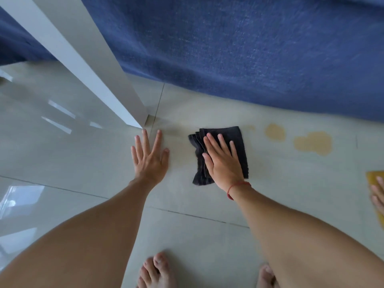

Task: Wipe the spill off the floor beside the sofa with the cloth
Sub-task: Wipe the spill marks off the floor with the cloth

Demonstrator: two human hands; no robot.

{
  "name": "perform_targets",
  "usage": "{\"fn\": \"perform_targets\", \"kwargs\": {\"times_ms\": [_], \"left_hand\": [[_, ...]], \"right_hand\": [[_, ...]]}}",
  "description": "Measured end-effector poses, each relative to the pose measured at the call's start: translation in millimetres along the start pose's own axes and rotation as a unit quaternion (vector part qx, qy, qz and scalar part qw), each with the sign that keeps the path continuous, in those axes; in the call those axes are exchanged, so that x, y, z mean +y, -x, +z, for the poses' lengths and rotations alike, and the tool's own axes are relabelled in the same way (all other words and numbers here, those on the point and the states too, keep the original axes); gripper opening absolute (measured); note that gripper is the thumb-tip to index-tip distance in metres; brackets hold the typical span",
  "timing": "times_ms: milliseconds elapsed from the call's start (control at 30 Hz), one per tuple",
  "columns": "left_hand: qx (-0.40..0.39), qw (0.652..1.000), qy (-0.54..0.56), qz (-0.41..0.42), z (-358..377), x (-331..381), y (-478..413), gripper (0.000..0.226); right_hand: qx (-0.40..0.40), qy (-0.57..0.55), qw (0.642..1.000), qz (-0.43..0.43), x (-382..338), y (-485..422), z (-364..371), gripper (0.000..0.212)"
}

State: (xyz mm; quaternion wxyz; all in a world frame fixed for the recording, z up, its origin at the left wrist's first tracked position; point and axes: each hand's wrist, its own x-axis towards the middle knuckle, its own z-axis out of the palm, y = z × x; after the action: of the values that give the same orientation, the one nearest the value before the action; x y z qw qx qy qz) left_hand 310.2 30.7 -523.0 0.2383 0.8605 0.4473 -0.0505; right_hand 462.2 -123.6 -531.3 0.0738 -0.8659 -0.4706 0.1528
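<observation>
Lying folded and limp under the flat, spread right hand (pixel 223 161), the cloth (pixel 220 154) looks light, soft and likely to bunch, so press its middle while sliding right toward the spill (pixel 312 143); the left hand (pixel 150 159) rests splayed on the floor (pixel 83 163) beside it.
</observation>
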Motion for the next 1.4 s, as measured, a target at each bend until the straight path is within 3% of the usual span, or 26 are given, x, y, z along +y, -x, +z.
{"fn": "perform_targets", "kwargs": {"times_ms": [167,367,600,767,933,1067,1167,1400], "left_hand": [[-0.002,0.994,-0.008,-0.111,5.0,-12.3,-1.5,0.061],[-0.048,0.993,-0.009,-0.109,6.1,-16.6,-6.0,0.06],[-0.114,0.986,0.038,-0.115,-2.0,-23.5,-10.6,0.06],[-0.131,0.984,0.048,-0.11,-7.5,-25.0,-8.5,0.059],[-0.113,0.987,0.039,-0.107,-10.0,-18.9,-6.7,0.064],[-0.114,0.987,0.032,-0.113,-11.3,-17.6,-8.2,0.067],[-0.129,0.985,0.032,-0.113,-11.9,-18.8,-9.4,0.066],[-0.139,0.982,0.037,-0.119,-13.7,-17.0,-8.7,0.066]], "right_hand": [[0.015,0.016,0.998,0.061,10.3,-19.7,-5.3,0.051],[0.046,-0.011,0.992,0.119,-27.0,-70.5,0.8,0.052],[0.016,0.008,1.0,-0.015,-76.2,-64.7,12.5,0.059],[-0.021,0.022,0.995,-0.095,-39.9,-9.3,8.3,0.053],[0.002,0.027,1.0,0.005,11.7,-4.3,-0.6,0.054],[0.043,0.003,0.992,0.117,-16.6,-32.7,5.1,0.053],[0.046,-0.009,0.987,0.15,-40.0,-57.9,9.3,0.055],[0.041,-0.005,0.999,0.026,-82.2,-68.2,13.0,0.061]]}}
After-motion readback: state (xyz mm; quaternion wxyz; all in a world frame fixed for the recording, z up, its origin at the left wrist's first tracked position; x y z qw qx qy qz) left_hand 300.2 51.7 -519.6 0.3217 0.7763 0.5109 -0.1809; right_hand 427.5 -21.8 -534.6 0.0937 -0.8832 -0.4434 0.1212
